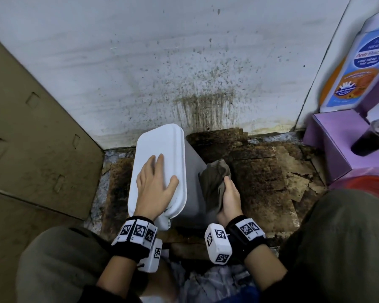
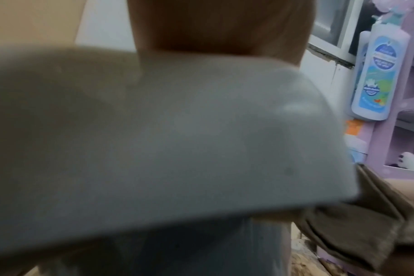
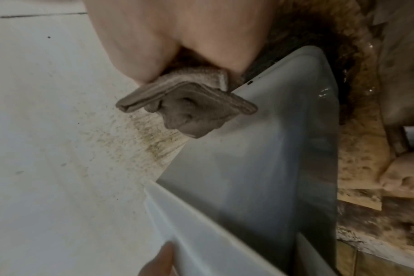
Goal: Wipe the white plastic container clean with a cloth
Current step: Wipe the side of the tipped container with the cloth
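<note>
Head view, stained wall (image 1: 184,68), cardboard (image 1: 35,132), lotion bottle (image 1: 359,62)

Place: a cramped corner of a home, seemingly a washroom or storage nook.
Wall: white wall (image 1: 140,51) spattered and streaked with brown grime.
Floor: stained, flaking floor (image 1: 260,176).
Toiletries: anti-bacterial wash bottle (image 1: 359,62) on a purple plastic shelf (image 1: 328,138).
Storage: cardboard box (image 1: 31,127) at the left.

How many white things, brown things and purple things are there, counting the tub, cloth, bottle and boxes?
White: 2, the container and the bottle
Brown: 2, the cloth and the cardboard box
Purple: 1, the purple box
Total: 5
</note>
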Available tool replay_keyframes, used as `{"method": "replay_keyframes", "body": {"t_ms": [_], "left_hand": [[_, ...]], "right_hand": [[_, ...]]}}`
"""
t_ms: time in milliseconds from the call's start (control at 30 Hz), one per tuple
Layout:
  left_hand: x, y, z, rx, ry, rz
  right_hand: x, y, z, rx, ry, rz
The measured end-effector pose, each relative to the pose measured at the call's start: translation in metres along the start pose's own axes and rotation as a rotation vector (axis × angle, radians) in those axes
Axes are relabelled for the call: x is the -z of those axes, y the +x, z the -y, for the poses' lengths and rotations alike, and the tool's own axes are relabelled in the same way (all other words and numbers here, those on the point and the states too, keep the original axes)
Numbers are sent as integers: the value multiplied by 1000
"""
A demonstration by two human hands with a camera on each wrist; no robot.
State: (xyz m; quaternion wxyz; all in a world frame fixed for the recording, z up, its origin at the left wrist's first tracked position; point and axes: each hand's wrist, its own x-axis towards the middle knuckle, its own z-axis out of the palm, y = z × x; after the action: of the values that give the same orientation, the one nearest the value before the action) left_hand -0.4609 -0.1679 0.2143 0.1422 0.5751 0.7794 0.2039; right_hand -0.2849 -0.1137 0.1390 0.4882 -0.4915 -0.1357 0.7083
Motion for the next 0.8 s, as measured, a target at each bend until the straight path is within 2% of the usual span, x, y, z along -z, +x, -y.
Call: {"method": "replay_keyframes", "body": {"t_ms": [133, 267, 533, 800], "left_hand": [[5, 0, 17, 33, -21, -46], [6, 1, 28, 47, -52, -81], [6, 1, 37, 49, -139, -118], [10, 3, 55, 67, -215, -159]], "right_hand": [[-4, -5, -1, 81, -50, 14], [-21, -18, -15, 189, -219, 72], [-47, -50, -59, 357, -509, 406], [-50, -44, -79, 489, -785, 448]]}}
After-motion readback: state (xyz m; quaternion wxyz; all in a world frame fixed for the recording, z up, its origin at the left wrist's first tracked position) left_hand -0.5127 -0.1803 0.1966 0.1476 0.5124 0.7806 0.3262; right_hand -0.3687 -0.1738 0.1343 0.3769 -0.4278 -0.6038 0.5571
